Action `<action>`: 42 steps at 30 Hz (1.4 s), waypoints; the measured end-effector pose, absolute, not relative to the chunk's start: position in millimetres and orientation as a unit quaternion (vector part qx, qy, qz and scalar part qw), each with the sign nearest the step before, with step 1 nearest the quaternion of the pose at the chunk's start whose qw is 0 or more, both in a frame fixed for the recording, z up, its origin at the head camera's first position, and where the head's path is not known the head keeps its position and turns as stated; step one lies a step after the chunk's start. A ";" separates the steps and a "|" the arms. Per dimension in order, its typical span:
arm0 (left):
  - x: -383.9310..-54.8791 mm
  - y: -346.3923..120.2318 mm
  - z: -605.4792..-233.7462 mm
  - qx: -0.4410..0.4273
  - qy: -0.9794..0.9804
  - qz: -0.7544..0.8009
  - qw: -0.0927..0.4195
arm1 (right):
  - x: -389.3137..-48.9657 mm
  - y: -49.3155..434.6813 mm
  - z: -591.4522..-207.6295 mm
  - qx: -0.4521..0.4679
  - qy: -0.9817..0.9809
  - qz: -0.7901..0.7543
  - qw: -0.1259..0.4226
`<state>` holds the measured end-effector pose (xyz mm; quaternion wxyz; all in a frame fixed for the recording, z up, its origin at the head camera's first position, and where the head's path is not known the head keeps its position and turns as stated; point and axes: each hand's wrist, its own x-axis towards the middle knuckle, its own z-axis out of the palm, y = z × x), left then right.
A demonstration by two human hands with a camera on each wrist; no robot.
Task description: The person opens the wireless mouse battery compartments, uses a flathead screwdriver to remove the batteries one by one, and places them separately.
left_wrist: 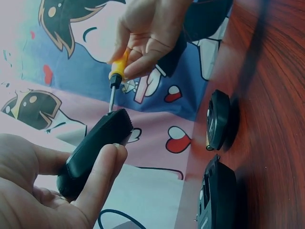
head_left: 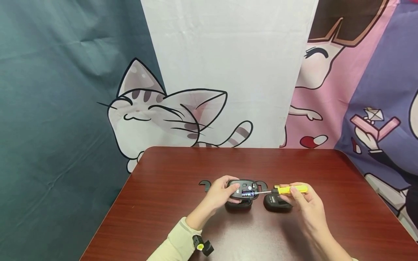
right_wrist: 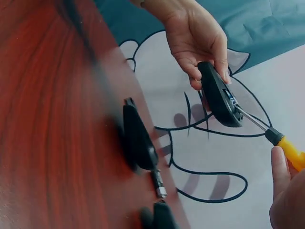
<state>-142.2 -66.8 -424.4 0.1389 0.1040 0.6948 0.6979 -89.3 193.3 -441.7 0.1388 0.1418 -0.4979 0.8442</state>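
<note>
My left hand (head_left: 219, 192) holds a black computer mouse (head_left: 236, 183) above the table, underside facing up toward the head camera. Its battery compartment is uncovered, and blue batteries (head_left: 247, 193) show inside. In my right hand (head_left: 307, 203) is a yellow-handled screwdriver (head_left: 302, 189), gripped by the handle. The metal shaft points left, its tip at the compartment's edge beside the batteries. From the left wrist view, the screwdriver (left_wrist: 112, 98) comes down on the far end of the tilted mouse (left_wrist: 90, 148). Fingers and thumb of the left hand clasp the mouse's sides.
Another black mouse (head_left: 239, 206) lies on the brown table (head_left: 147, 210) below the held one. A third mouse (head_left: 277, 203) rests to its right, near the right hand. Two thin dark curved covers (head_left: 205, 184) lie farther back. A printed cloth (head_left: 228, 54) hangs behind the table.
</note>
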 end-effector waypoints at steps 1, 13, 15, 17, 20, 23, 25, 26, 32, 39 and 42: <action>-142.0 -67.3 -424.8 0.104 0.696 0.696 0.139 | -89.3 192.8 -443.8 0.140 -0.484 0.853 0.132; -141.4 -69.0 -428.2 0.096 0.687 0.707 0.138 | -88.8 186.7 -453.7 0.093 -0.447 0.883 0.108; -141.3 -69.5 -428.2 0.096 0.686 0.708 0.138 | -88.2 185.8 -454.7 0.087 -0.439 0.888 0.106; -140.9 -70.0 -427.7 0.096 0.685 0.709 0.137 | -87.6 184.9 -455.5 0.087 -0.424 0.895 0.103; -140.4 -70.3 -426.6 0.094 0.682 0.713 0.136 | -86.7 183.1 -456.2 0.091 -0.400 0.907 0.099; -139.7 -70.7 -425.5 0.090 0.679 0.716 0.134 | -85.9 181.3 -456.5 0.093 -0.381 0.915 0.093; -139.3 -71.1 -425.0 0.088 0.679 0.716 0.135 | -85.4 180.4 -457.0 0.094 -0.373 0.919 0.089; -139.1 -71.1 -424.9 0.087 0.679 0.716 0.135 | -85.3 179.7 -457.0 0.093 -0.370 0.920 0.089; -136.9 -65.2 -428.4 0.081 0.674 0.719 0.145 | -86.3 171.5 -453.5 0.091 -0.389 0.912 0.091; -133.7 -57.9 -427.9 0.088 0.657 0.729 0.170 | -85.7 168.1 -444.1 0.091 -0.411 0.902 0.102; -134.1 -58.6 -428.3 0.084 0.657 0.729 0.173 | -86.1 171.9 -439.1 0.069 -0.407 0.905 0.104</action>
